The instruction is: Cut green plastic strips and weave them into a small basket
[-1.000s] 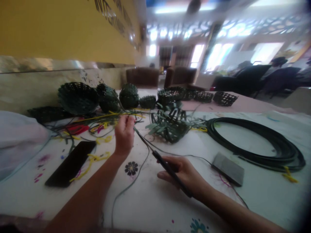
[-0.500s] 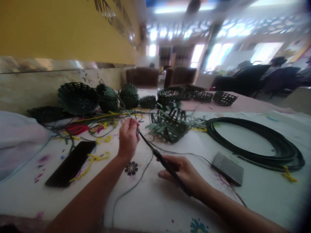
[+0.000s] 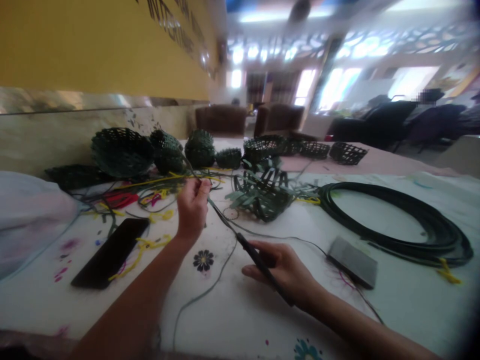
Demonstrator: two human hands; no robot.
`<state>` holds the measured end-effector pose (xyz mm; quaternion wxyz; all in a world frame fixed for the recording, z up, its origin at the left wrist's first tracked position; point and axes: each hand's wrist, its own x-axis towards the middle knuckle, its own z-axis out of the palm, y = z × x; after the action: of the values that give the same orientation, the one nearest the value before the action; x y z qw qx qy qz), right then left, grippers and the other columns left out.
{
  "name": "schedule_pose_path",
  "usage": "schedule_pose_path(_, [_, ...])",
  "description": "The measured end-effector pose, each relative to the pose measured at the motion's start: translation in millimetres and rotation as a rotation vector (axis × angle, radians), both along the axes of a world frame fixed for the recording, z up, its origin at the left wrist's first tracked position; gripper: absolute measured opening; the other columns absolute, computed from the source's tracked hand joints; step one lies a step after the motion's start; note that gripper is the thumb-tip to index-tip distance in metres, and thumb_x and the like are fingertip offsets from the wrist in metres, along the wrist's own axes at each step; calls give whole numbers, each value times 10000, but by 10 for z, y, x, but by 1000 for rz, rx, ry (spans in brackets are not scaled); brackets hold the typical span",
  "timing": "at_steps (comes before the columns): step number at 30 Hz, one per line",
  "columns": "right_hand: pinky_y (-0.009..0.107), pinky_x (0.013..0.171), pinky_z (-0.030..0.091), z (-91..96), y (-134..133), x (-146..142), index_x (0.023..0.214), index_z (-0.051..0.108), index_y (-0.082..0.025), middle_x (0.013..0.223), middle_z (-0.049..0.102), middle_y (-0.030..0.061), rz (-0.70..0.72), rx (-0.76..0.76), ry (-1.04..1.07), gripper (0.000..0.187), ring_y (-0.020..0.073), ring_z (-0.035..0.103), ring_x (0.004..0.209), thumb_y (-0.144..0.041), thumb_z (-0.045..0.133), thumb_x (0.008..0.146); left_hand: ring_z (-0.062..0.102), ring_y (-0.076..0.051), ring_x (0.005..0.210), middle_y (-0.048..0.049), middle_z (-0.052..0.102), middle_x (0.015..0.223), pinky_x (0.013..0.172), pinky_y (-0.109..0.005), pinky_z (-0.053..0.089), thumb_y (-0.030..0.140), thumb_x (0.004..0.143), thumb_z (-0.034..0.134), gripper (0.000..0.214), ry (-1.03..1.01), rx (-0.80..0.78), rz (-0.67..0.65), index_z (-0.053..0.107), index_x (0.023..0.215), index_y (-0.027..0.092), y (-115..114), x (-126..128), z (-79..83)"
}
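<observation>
My left hand (image 3: 192,207) is closed in a pinch on a thin dark green strip (image 3: 221,217), held up over the white flowered tablecloth (image 3: 240,310). The strip runs down and right to my right hand (image 3: 283,270), which is closed round a slim black tool (image 3: 264,270) whose tip meets the strip. A thinner grey-green sliver (image 3: 195,300) curls away from the strip toward the near table edge. Just beyond my hands sits a half-woven green basket (image 3: 262,195) with loose strip ends sticking out.
Several finished green baskets (image 3: 122,150) line the back by the yellow wall. A black phone (image 3: 110,252) lies left, a grey block (image 3: 352,267) right, and a large coil of green strip (image 3: 397,220) far right. Yellow and red scraps (image 3: 120,199) litter the left. Seated people show in the far background.
My left hand rose and shifted right with the strip half a second ago, then came back left. My right hand with the tool barely moved.
</observation>
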<state>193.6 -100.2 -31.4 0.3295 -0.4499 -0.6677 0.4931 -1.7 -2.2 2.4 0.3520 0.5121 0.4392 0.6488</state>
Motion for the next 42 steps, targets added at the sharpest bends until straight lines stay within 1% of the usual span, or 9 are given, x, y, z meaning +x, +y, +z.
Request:
schedule_pose_path(4, [247,563,286,-35,23,19,925,685,-158,684,423,-38,-6,12,22,344,111,345,633,-441,767,747,272,-37,338,75,400,529,306,-178,214,452,851,624,330,-126,-57,-110,494,700,189,11,23,6])
schedule_pose_path(8, [245,546,264,-28,35,21,973,688,-158,666,399,-49,7,-11,69,380,103,332,612,-443,777,740,293,-40,323,83,370,491,296,-168,232,472,850,621,348,-84,-70,-136,497,690,189,-20,65,-19])
schedule_pose_path(19, [232,489,237,94,3,20,922,666,-136,592,388,-67,56,-109,103,406,84,332,533,-477,778,731,290,-45,369,68,414,558,324,-173,265,487,871,596,335,-112,-4,-119,505,735,194,-46,142,-111])
schedule_pose_path(23, [235,530,287,126,-12,12,851,674,-145,619,410,-49,12,-11,46,349,101,351,588,-471,748,754,291,-53,379,77,383,540,331,-172,231,475,860,613,314,-49,24,-96,516,752,197,-23,96,-104])
schedule_pose_path(27, [232,550,318,99,-20,-4,828,681,-157,618,436,-42,-29,44,-41,306,112,367,603,-444,748,745,279,-49,364,90,340,504,332,-166,216,424,842,636,295,-36,41,-22,496,714,198,22,3,-24])
schedule_pose_path(30, [231,562,338,53,-3,-3,800,681,-157,613,460,-42,-60,87,-77,280,115,383,604,-417,759,733,321,-49,343,84,402,508,320,-165,263,414,841,623,297,11,3,-25,481,695,197,48,-63,45])
schedule_pose_path(36, [239,574,356,-31,42,9,801,688,-160,626,491,-34,-97,102,-82,281,127,415,613,-425,753,736,517,-100,349,22,549,527,344,-186,404,420,855,556,296,327,-89,-86,596,726,156,116,-208,83])
schedule_pose_path(39, [243,583,358,-21,39,6,817,694,-158,637,494,-29,-90,100,-74,288,130,417,624,-431,745,743,568,-130,369,-11,585,526,356,-201,443,437,832,576,332,347,-141,-96,582,672,147,142,-243,82])
schedule_pose_path(42, [240,578,349,8,33,6,843,703,-146,647,495,-24,-66,87,-50,304,128,412,630,-432,740,749,586,-142,380,-17,594,516,367,-207,463,415,814,595,307,274,-177,-99,578,678,140,149,-237,91])
